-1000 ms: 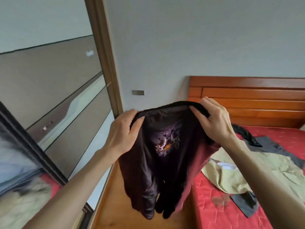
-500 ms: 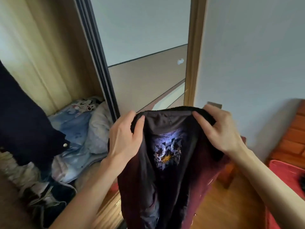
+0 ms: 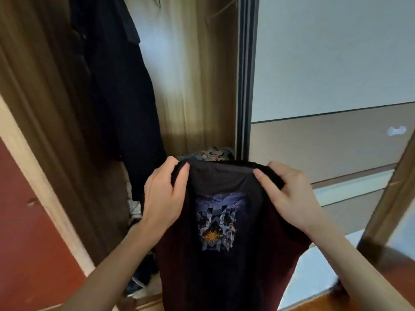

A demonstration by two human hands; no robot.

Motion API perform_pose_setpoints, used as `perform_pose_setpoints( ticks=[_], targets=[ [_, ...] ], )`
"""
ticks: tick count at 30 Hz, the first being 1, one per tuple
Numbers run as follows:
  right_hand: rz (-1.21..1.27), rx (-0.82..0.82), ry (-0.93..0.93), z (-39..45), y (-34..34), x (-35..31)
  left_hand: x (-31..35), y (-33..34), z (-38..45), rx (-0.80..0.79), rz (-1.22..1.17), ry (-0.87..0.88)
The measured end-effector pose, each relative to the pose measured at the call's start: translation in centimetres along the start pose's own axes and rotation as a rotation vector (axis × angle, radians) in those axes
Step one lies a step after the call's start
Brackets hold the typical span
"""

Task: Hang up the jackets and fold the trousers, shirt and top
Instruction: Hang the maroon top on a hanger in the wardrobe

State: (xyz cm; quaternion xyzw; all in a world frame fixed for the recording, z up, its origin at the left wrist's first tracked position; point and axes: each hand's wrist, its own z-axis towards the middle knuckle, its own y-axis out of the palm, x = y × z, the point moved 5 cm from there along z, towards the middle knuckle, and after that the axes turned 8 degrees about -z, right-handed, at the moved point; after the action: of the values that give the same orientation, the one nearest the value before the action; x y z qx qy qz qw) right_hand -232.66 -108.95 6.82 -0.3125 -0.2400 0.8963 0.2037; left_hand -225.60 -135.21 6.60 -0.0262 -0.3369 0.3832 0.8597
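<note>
Slippage is my worry: my left hand [image 3: 165,194] and right hand [image 3: 285,194] only pinch the top edge of the dark maroon printed jacket [image 3: 224,254], hanging before the open wooden wardrobe [image 3: 202,86]. Room lies right of the hanging navy coat [image 3: 121,97]; the sliding door's edge [image 3: 244,75] crowds my right.

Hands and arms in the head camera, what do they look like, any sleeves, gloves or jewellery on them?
Both forearms are bare as far as the frame shows, with no sleeve in view. The left hand and the right hand wear no gloves, and no ring, watch or bracelet shows. The fingernails that show are short and look unpainted.
</note>
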Motion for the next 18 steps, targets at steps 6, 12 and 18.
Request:
perform_pose_setpoints(
  ticks=[6, 12, 18],
  targets=[
    [0.117, -0.048, -0.111, 6.3, 4.3, -1.3, -1.3, -4.2, 3.3, 0.104, 0.123, 0.008],
    [0.170, -0.095, -0.139, 12.0, 7.8, -1.7, -2.1, -7.1, 7.3, 0.134, 0.212, 0.047],
    [0.213, -0.186, -0.159, 16.7, 10.3, -2.9, -2.6, -9.4, 11.7, 0.163, 0.284, 0.083]
  ],
)
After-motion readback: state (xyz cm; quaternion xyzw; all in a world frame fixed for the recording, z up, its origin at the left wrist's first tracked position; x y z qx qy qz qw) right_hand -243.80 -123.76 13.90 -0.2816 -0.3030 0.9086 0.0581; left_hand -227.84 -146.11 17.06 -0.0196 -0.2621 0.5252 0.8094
